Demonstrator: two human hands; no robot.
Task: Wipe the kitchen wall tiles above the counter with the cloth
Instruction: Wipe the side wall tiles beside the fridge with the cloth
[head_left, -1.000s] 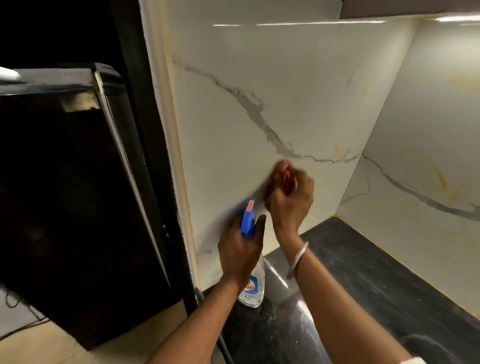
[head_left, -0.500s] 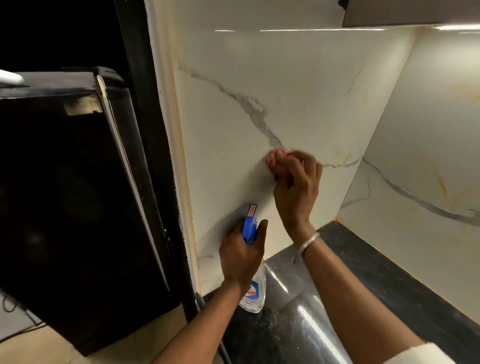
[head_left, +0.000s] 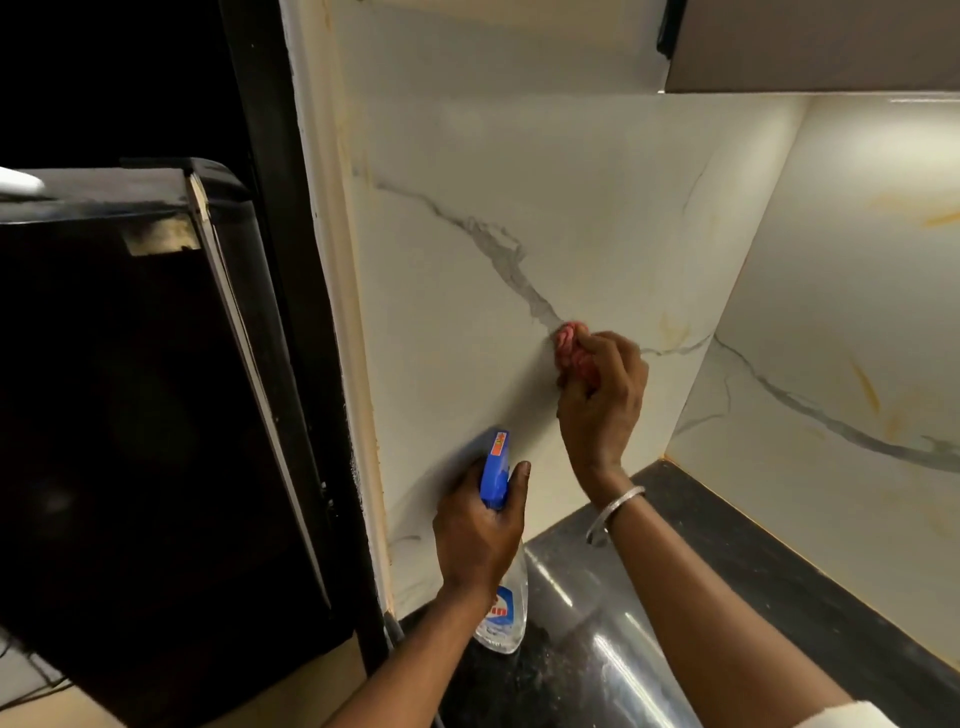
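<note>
The right hand (head_left: 597, 400), holding the pink cloth (head_left: 571, 351), has moved up the wall tile (head_left: 519, 208); wiping continues. The left hand (head_left: 478, 530) holds the spray bottle (head_left: 498, 603).

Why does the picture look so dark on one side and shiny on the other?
Head view: an under-cabinet light strip brightens the marble wall tiles, glare streaks the black counter, the black fridge sits in deep shadow, and the wide lens bends the wall edges; the right hand and pink cloth are fairly sharp.
</note>
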